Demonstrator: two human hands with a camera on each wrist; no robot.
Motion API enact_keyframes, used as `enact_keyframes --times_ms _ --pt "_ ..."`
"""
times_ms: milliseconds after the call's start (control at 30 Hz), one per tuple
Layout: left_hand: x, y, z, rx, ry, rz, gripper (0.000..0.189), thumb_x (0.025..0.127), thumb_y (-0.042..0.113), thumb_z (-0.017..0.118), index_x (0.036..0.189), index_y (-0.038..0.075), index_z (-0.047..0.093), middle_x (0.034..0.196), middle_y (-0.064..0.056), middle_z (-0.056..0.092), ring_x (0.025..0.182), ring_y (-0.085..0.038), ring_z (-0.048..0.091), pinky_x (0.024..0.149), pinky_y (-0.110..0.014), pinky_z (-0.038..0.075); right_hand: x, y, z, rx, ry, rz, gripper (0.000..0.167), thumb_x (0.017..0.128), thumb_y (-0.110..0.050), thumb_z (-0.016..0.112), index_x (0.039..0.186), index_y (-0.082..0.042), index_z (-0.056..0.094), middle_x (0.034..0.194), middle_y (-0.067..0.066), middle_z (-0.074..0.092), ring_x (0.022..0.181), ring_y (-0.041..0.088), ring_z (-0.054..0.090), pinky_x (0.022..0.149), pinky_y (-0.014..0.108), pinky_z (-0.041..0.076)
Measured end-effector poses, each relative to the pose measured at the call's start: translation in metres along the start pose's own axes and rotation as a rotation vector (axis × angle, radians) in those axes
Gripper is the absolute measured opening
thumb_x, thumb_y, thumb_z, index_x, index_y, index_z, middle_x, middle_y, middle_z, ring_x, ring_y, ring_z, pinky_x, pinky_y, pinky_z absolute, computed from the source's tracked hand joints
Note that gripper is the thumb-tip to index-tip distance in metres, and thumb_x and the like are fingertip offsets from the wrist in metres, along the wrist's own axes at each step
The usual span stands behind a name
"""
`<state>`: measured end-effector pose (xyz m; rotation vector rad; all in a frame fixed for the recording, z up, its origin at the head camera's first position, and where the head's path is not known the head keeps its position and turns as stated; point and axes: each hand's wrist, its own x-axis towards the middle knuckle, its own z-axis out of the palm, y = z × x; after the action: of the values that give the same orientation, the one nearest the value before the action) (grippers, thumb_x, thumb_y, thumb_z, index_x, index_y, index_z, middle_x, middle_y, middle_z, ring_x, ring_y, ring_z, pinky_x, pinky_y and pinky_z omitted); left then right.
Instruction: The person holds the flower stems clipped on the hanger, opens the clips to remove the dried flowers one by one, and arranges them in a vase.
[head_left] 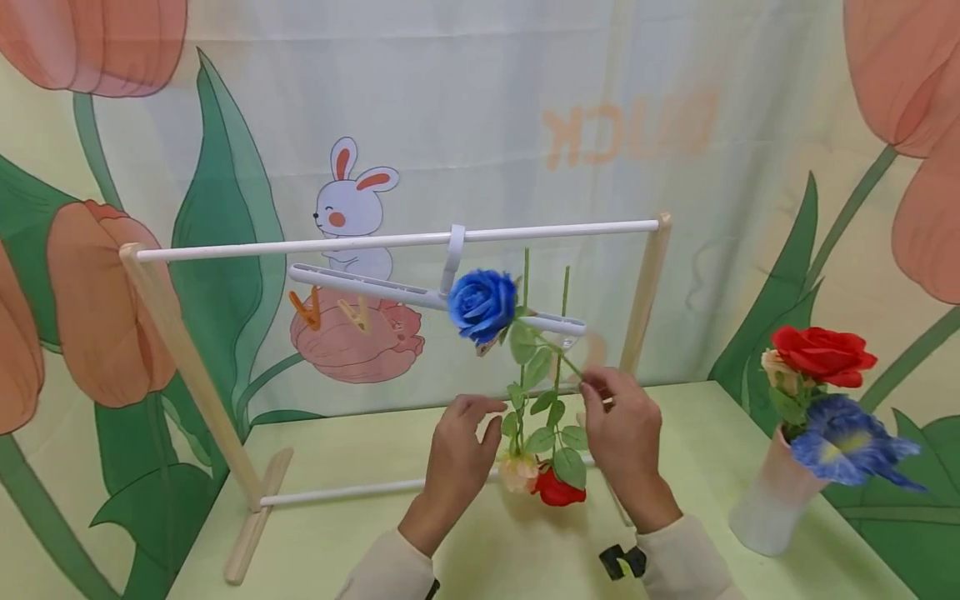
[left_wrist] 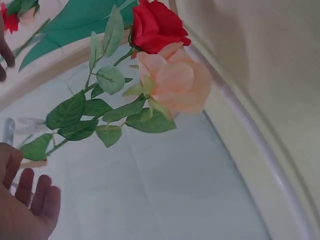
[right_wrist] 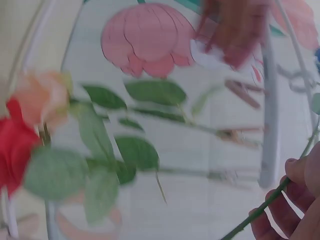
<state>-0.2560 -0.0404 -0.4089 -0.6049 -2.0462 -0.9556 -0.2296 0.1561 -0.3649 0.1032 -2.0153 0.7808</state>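
My right hand (head_left: 624, 429) pinches the green stem (right_wrist: 270, 197) of a blue rose (head_left: 483, 306), whose bloom points up and left in front of a white clip hanger (head_left: 367, 287). From the hanger's right part, a peach rose (head_left: 517, 473) and a red rose (head_left: 558, 490) hang bloom-down, their stems in clips (right_wrist: 231, 135). Left of these stems is my left hand (head_left: 463, 437), its fingers loosely bent and apparently holding nothing. In the left wrist view, its fingers (left_wrist: 42, 197) are spread beside the leaves.
A white bar (head_left: 300, 246) on wooden legs (head_left: 191, 375) carries the hanger by its hook (head_left: 454, 250). Orange (head_left: 306, 310) and yellow (head_left: 355, 314) clips hang on its left part. At right stands a pink-white vase (head_left: 776, 500) holding red, peach and blue flowers.
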Motion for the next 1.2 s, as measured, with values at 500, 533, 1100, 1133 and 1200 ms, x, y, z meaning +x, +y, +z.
enact_keyframes --times_ms 500,533,1100,1133,1200 --pt "0.051 -0.014 0.038 -0.300 -0.265 -0.560 0.033 0.101 0.027 0.062 0.129 0.012 0.070 0.113 -0.006 0.076 0.102 -0.022 0.070 0.090 -0.041 0.057 0.026 0.080 -0.095 -0.088 0.206 0.354 0.022 0.098 -0.018 0.063 0.115 -0.004 0.067 0.106 0.008 0.073 0.080 -0.024 0.044 0.073 0.011 0.038" --pt "0.054 -0.013 0.040 -0.313 -0.274 -0.570 0.033 0.101 0.028 0.062 0.129 0.013 0.070 0.114 -0.006 0.076 0.103 -0.021 0.069 0.090 -0.041 0.057 0.027 0.086 -0.102 -0.102 0.231 0.375 0.023 0.098 -0.018 0.062 0.115 -0.005 0.067 0.104 0.005 0.073 0.080 -0.023 0.044 0.072 0.013 0.038" --pt "0.061 -0.014 0.064 -0.488 -0.360 -0.651 0.022 0.097 0.024 0.069 0.114 0.011 0.075 0.108 -0.007 0.075 0.093 -0.016 0.066 0.081 -0.032 0.057 0.043 0.122 -0.153 -0.190 0.474 0.456 0.031 0.099 -0.027 0.059 0.121 -0.006 0.067 0.092 -0.035 0.050 0.083 -0.021 0.044 0.069 0.010 0.036" --pt "0.061 -0.014 0.064 -0.505 -0.355 -0.654 0.020 0.097 0.024 0.069 0.112 0.011 0.075 0.107 -0.007 0.075 0.092 -0.016 0.066 0.081 -0.032 0.058 0.044 0.122 -0.153 -0.195 0.475 0.453 0.032 0.099 -0.026 0.059 0.121 -0.005 0.067 0.094 -0.029 0.057 0.082 -0.021 0.044 0.069 0.010 0.036" --pt "0.061 -0.013 0.065 -0.554 -0.345 -0.668 0.019 0.098 0.021 0.069 0.111 0.009 0.075 0.109 -0.009 0.075 0.092 -0.018 0.068 0.081 -0.031 0.060 0.043 0.125 -0.155 -0.211 0.458 0.471 0.032 0.099 -0.025 0.058 0.123 -0.005 0.066 0.101 -0.015 0.066 0.080 -0.022 0.043 0.069 0.008 0.035"
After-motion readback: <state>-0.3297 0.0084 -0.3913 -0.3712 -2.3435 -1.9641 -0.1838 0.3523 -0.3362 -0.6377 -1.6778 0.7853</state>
